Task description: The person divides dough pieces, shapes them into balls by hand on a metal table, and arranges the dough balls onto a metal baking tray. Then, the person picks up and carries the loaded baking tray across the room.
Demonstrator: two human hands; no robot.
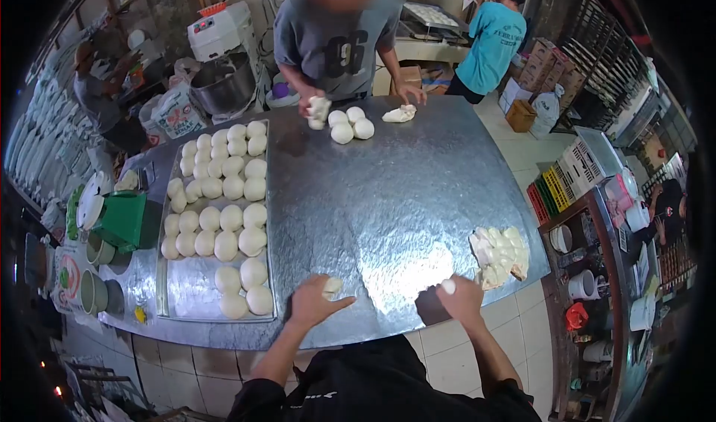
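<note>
My left hand (pixel 313 301) is at the table's near edge, its fingers curled round a piece of dough (pixel 333 285) and its thumb stretched out to the right. To the right, my right hand (pixel 464 300) is closed, with a small white piece of dough (pixel 447 286) showing at its fingertips. Just beyond that hand lies a group of pale dough pieces (pixel 501 252), pressed together. Left of my left hand, a metal tray (pixel 186 291) bears rows of smooth round dough balls (pixel 231 217).
Across the metal table (pixel 388 176), a person in a grey shirt (pixel 335 42) handles dough beside several dough balls (pixel 350 126). A green scale (pixel 123 219) stands at the left. Shelves (pixel 597 273) and stacked crates (pixel 563 176) are at the right. Other people stand farther back.
</note>
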